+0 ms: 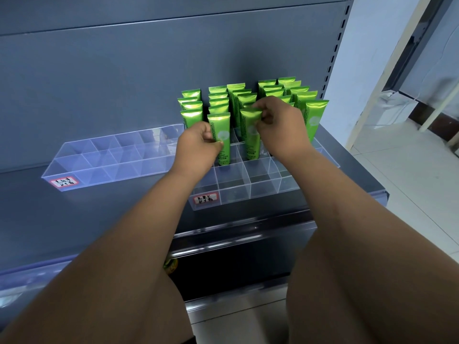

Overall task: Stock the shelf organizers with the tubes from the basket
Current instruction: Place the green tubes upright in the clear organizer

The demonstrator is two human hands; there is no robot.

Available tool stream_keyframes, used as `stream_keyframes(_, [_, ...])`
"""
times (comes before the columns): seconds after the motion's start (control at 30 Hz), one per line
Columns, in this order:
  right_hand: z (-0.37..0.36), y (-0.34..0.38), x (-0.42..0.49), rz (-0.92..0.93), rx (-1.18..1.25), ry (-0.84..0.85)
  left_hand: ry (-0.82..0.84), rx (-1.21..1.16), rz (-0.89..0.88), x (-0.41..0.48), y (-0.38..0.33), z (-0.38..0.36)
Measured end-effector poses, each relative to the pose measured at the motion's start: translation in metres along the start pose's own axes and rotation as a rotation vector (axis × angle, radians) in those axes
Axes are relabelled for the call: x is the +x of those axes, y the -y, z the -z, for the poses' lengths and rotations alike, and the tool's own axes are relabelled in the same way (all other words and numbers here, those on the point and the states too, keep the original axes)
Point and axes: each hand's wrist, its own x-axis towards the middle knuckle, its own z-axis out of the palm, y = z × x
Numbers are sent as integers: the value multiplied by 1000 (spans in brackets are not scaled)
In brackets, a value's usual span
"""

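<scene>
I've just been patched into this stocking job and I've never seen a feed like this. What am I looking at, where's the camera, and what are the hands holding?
No machine here: a person works with two bare hands. The one picture comes from a camera on their head, looking forward and down, so both forearms reach in from below. On the grey shelf stand two clear organizers split into small compartments. The left organizer looks empty. The right organizer has green tubes upright in its back rows; its front compartments are bare. The left hand grips one tube by its side, and the right hand pinches the top of a second tube. The basket is out of view.
</scene>
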Motion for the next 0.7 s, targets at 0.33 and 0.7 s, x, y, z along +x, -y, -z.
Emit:
stream_keyframes(0.33, [0,1,1,58,-80,1,5,-36,-14,-3,-1,-1])
stream_keyframes(0.7, [1,2,0,32,-41,9,-12,-24,3,1,3,-2])
